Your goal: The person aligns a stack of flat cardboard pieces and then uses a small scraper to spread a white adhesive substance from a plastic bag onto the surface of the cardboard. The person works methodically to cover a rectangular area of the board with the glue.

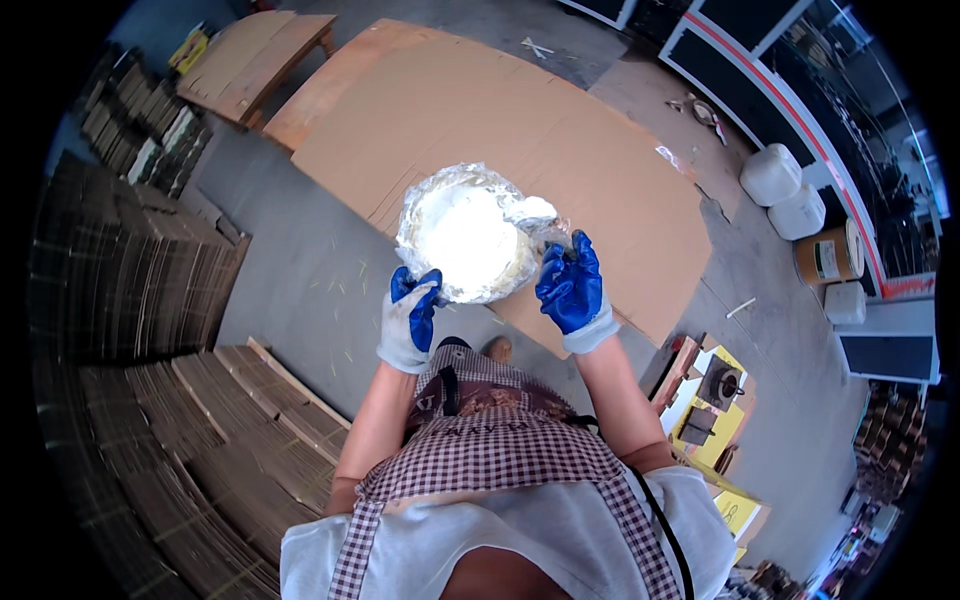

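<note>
My left hand (411,318), in a white glove with blue-coated fingers, grips the near left rim of a round, bowl-like thing (462,235) wrapped in crinkled clear plastic. Its inside is glaring white and overexposed, so I cannot tell what fills it. A white lump (534,211) sits at its right rim. Just right of the rim, my right hand (573,287) wears the same kind of glove, its fingers bent and closed on the edge of the clear plastic film (553,236). The bowl-like thing is held above the near edge of a cardboard-covered table (560,130).
Stacks of flat cardboard (150,270) stand to the left, with more bundles (200,440) at the lower left. White jugs (771,175) and a brown drum (832,254) line the right. A small stand with yellow sheets (705,400) is near my right elbow. A wooden table (255,60) stands far left.
</note>
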A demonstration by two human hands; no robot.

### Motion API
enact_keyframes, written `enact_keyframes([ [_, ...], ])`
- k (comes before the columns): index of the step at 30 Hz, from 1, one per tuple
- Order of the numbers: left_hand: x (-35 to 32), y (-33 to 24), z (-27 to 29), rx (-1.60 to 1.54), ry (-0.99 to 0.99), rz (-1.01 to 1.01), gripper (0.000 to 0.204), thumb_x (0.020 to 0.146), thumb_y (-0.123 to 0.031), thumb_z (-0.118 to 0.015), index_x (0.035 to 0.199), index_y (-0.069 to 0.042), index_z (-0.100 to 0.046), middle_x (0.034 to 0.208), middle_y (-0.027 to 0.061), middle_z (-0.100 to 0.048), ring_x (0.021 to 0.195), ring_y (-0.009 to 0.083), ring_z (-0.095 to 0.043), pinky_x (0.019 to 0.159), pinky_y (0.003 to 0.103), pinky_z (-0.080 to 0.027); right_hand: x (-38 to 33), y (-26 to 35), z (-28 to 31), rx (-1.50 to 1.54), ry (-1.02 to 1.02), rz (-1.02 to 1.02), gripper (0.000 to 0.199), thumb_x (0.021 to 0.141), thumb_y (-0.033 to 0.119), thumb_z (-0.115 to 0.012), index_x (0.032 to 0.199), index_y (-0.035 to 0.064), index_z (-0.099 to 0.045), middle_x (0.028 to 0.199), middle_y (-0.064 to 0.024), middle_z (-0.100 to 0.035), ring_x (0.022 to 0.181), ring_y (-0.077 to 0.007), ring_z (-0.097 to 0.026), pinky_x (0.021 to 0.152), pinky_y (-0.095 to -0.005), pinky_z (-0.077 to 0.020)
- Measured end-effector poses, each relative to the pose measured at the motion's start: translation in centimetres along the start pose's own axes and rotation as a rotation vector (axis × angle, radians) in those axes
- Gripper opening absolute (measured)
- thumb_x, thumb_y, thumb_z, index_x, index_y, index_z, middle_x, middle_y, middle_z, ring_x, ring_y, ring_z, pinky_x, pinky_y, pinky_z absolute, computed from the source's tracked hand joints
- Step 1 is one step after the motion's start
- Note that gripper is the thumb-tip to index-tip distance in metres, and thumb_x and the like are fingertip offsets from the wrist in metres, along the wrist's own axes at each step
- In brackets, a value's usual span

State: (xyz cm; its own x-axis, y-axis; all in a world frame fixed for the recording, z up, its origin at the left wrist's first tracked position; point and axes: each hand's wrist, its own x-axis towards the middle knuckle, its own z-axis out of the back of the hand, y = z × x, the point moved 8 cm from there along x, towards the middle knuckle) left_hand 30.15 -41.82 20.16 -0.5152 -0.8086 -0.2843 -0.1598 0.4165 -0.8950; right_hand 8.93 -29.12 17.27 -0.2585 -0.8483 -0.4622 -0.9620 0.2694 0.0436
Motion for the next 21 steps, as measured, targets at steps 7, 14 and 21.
enact_keyframes([
  [7,5.9,3.8,1.6,-0.289,0.181,0.108,0.033,0.093,-0.007,-0.059,0.125,-0.005,-0.058,0.119,0.0093,-0.066,0.103,0.0232,-0.067,0.087,0.038,-0.056,-1.6,-1.0,-2.9,0.033,0.019,0.27,0.034,0.096,0.04,-0.07,0.104,0.0077,-0.066,0.084,-0.0039,-0.069,0.066,-0.0112,-0.066,0.055,-0.0202,-0.0542],
  [14,12.6,7.5,1.7,-0.402,0.364,0.071,0.047,0.091,-0.01,-0.059,0.137,-0.002,-0.053,0.134,0.0151,-0.061,0.119,0.0308,-0.064,0.095,0.048,-0.059,-6.9,0.8,8.6,-0.053,0.036,0.56,0.04,0.098,0.047,-0.065,0.106,0.0086,-0.066,0.079,0.0007,-0.066,0.058,-0.0084,-0.058,0.05,-0.0205,-0.0433],
  [21,25.1,9.3,0.3,-0.351,0.591,-0.104,0.061,0.092,-0.016,-0.069,0.147,-0.002,-0.046,0.143,0.0151,-0.057,0.127,0.0298,-0.059,0.105,0.049,-0.051,-12.4,1.5,18.0,0.122,-0.226,0.812,0.04,0.099,0.05,-0.062,0.102,0.0107,-0.067,0.078,0.0012,-0.066,0.059,-0.0092,-0.058,0.051,-0.0241,-0.0446],
])
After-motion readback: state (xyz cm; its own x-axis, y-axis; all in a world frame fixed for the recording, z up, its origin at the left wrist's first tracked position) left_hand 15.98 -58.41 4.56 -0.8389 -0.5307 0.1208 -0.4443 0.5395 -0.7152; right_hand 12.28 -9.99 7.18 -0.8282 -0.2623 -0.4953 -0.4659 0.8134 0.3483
